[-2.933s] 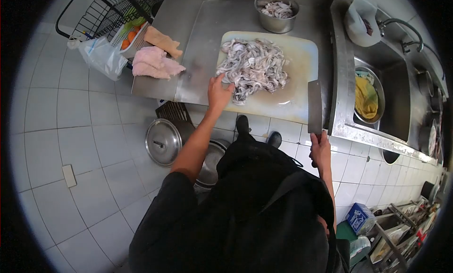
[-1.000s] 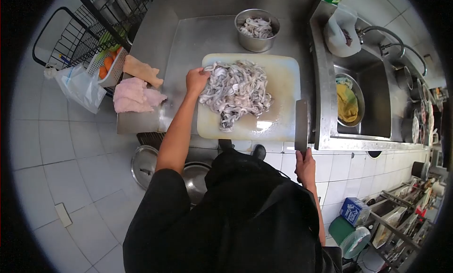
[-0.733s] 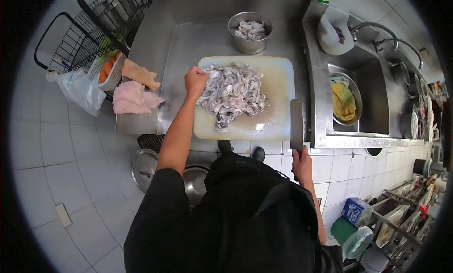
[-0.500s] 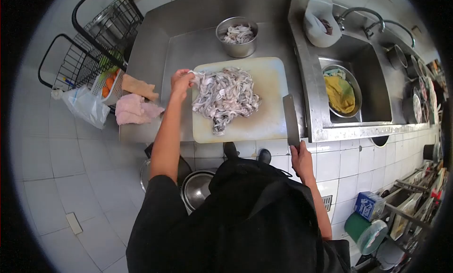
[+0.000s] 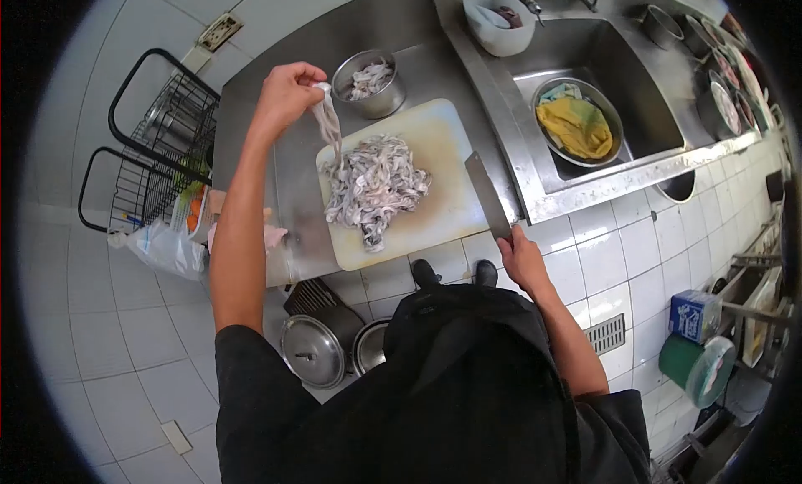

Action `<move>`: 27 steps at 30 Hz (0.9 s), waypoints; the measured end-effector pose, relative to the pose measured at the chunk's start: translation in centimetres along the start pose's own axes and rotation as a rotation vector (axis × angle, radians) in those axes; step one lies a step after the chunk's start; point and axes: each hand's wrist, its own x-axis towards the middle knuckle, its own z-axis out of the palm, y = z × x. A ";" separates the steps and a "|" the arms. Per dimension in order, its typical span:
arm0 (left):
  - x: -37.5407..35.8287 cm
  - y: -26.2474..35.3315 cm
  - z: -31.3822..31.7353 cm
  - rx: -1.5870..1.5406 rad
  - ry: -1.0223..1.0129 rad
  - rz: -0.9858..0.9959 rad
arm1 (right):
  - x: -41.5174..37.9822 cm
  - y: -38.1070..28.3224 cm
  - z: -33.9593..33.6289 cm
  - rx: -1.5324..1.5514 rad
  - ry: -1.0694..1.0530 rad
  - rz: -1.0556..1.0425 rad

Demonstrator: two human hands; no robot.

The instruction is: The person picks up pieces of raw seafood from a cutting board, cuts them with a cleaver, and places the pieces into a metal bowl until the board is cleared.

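Note:
My left hand (image 5: 291, 95) is raised beside the metal pot, its fingers pinched on a limp, pale strand of squid (image 5: 328, 122). The strand's lower end hangs down to the pile of grey-white squid (image 5: 376, 187) on the cutting board (image 5: 455, 150). At the board's right edge, a broad-bladed knife (image 5: 487, 196) points away from me, with my right hand (image 5: 524, 258) closed round its handle. Behind the board stands a round metal pot (image 5: 383, 102) with more of the same squid inside.
To the right, a sink (image 5: 639, 87) holds a metal bowl with a yellow cloth (image 5: 576, 129). A white container (image 5: 501, 34) sits at the sink's back corner. On the left are a wire rack (image 5: 146, 179) and a pink cloth (image 5: 271, 236). A lidded pot (image 5: 311, 350) is on the floor.
My left hand has lifted up and away from the pile, drawing out the strand of squid. My right hand still holds the knife by the board's edge. The camera view has turned.

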 end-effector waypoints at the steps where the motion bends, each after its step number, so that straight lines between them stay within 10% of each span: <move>1: 0.4 1.1 0.3 0.037 0.009 0.033 | 0.0 0.2 0.1 0.005 0.004 -0.002; 12: -0.4 9.3 7.2 -0.388 0.104 0.131 | -3.6 1.0 -1.7 0.077 -0.027 0.016; 20: -13.4 -5.0 28.5 -1.227 0.249 -0.738 | -7.7 0.9 -4.5 -0.048 -0.037 0.102; 27: -18.4 -7.5 29.7 -1.216 0.331 -0.803 | -5.9 -0.8 -3.9 -0.141 -0.023 -0.039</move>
